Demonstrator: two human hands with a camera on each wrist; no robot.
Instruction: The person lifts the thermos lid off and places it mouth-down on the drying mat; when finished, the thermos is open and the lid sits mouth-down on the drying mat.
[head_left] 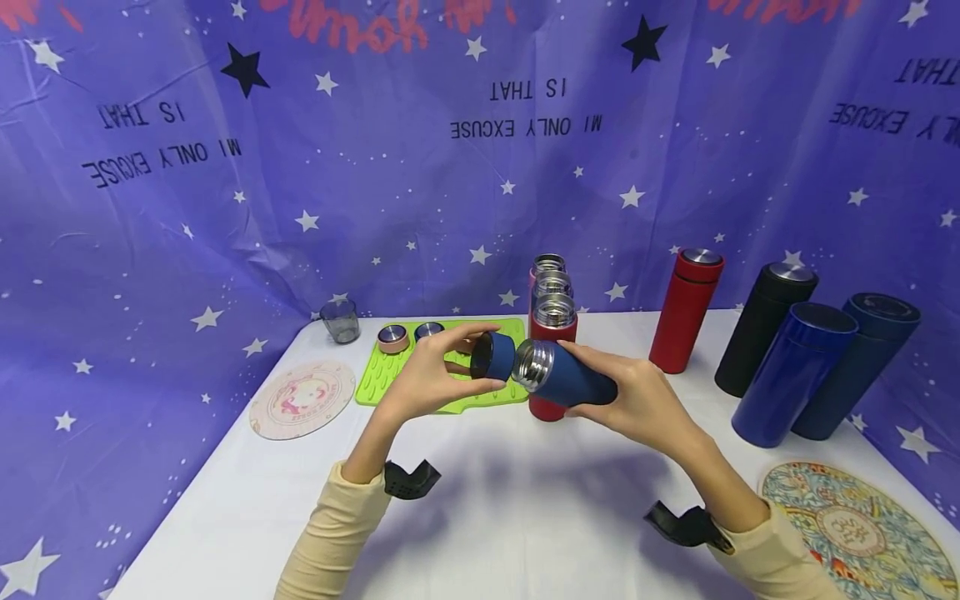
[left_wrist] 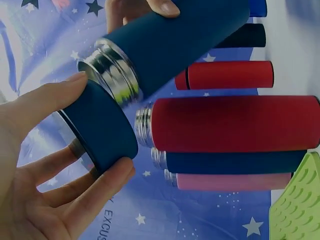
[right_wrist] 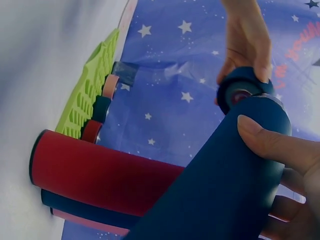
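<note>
My left hand pinches a dark blue bottle cap between thumb and fingers, its open underside turned away from the bottle's mouth in the head view. In my right hand is a dark blue thermos bottle, tilted so its bare steel neck points left. The cap's edge sits right by that neck, off to one side of it. Behind the bottle stands an uncapped red thermos, in a row with a blue one and a pink one.
A green drying mat bears several removed caps, among them a pink cap. Left of it are a grey glass and a round pink mat. Capped red, black and blue thermoses stand right, behind a patterned round mat.
</note>
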